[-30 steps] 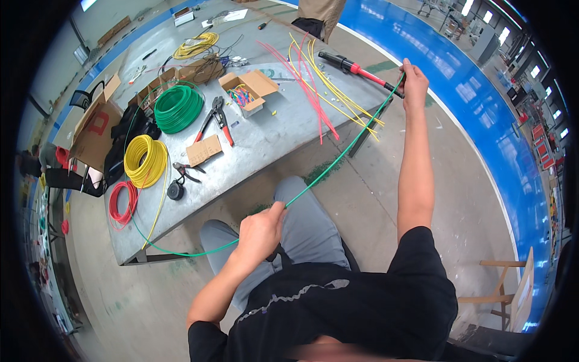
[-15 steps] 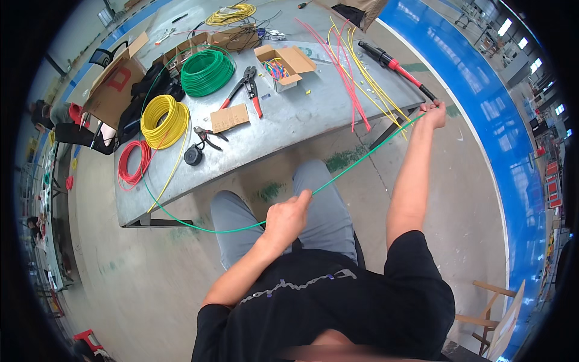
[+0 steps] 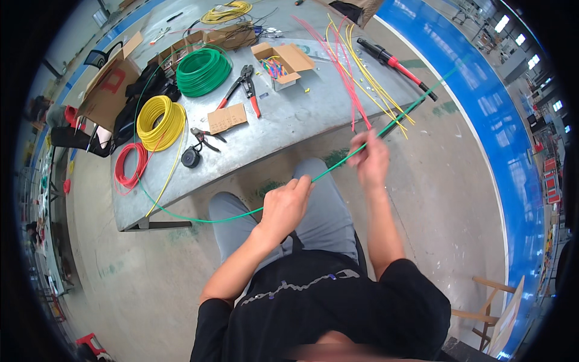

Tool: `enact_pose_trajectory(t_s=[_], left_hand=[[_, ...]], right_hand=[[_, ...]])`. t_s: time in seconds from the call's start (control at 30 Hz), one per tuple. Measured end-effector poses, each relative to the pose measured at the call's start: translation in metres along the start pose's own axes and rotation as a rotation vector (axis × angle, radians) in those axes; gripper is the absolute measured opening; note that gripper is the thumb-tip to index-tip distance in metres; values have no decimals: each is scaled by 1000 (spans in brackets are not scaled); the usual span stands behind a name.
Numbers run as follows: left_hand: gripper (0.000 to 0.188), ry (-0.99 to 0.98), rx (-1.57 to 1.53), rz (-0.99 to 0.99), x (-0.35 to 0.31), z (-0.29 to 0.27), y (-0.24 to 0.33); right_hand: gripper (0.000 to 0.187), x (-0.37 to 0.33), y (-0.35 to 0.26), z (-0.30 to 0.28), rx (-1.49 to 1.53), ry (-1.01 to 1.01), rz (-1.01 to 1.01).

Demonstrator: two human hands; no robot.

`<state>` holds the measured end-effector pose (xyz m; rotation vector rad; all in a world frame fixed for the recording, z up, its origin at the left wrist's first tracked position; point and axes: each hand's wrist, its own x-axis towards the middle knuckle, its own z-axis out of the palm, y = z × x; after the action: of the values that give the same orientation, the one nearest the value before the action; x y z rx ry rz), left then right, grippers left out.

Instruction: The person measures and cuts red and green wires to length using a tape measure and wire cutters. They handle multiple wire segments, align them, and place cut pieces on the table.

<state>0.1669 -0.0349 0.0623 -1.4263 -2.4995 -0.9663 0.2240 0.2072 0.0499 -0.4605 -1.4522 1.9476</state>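
Observation:
My left hand (image 3: 286,206) is closed round a thin green wire (image 3: 229,218) above my lap. The wire curves back from this fist toward the green coil (image 3: 204,70) on the metal table (image 3: 181,205). Beyond the fist it runs up to the right, past the table's near right corner, where its far end is blurred. My right hand (image 3: 370,160) is at the wire, nearer to the left hand than to that end. Motion smears its fingers, so their grip is unclear. Cut pink wires (image 3: 348,78) and yellow wires (image 3: 371,81) lie just beyond it on the table.
A yellow coil (image 3: 160,123) and a red coil (image 3: 130,165) lie at the table's left. Red-handled crimping pliers (image 3: 246,84), small cutters (image 3: 204,137), a black tape measure (image 3: 190,158), a carton of coloured pieces (image 3: 283,60) and a red-and-black tool (image 3: 395,65) also lie there.
My right hand has come back from the table's right corner toward my left hand. The green wire now stretches beyond it to the upper right. My left hand has stayed nearly in place.

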Motion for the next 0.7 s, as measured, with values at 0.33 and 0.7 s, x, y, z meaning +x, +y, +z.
enact_pose_trajectory(t_s=[0.33,0.7], left_hand=[[16,-121,89,1,-47,-39,-31],[15,256,626,-175,-90,-166,-174]], right_hand=[[33,-26,0,-13,266,-109,147],[35,8,-27,-113,429,92,10]])
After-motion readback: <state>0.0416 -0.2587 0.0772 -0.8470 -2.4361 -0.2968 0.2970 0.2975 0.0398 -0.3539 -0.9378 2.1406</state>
